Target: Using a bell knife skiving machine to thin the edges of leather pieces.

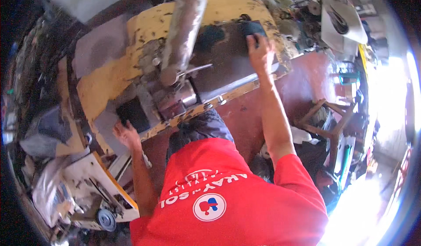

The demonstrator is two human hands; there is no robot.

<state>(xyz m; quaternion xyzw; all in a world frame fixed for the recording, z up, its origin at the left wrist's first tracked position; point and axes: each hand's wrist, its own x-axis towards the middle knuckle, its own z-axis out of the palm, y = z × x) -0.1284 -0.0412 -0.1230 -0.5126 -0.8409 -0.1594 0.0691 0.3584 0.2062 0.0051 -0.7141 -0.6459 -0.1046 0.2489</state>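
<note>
At a worn yellow-topped workbench (pixel 237 5) with a machine whose thick metal tube arm (pixel 184 31) rises over a metal housing (pixel 173 103), my right hand (pixel 261 55) has its fingers curled on a small dark flat piece (pixel 253 29) at the far right of a brown metal plate (pixel 223 59). My left hand (pixel 128 136) is at the bench's front left with fingers apart, beside another dark flat piece (pixel 133 114) lying on a grey surface. Whether its fingertips touch that piece is unclear.
A second machine table (pixel 81 176) with a handwheel stands lower left. A wooden stool frame (pixel 326 132) is at the right. Cluttered tools and parts (pixel 313 9) line the upper right. A grey board (pixel 98 40) sits at the upper left; bright openings glare at the far right.
</note>
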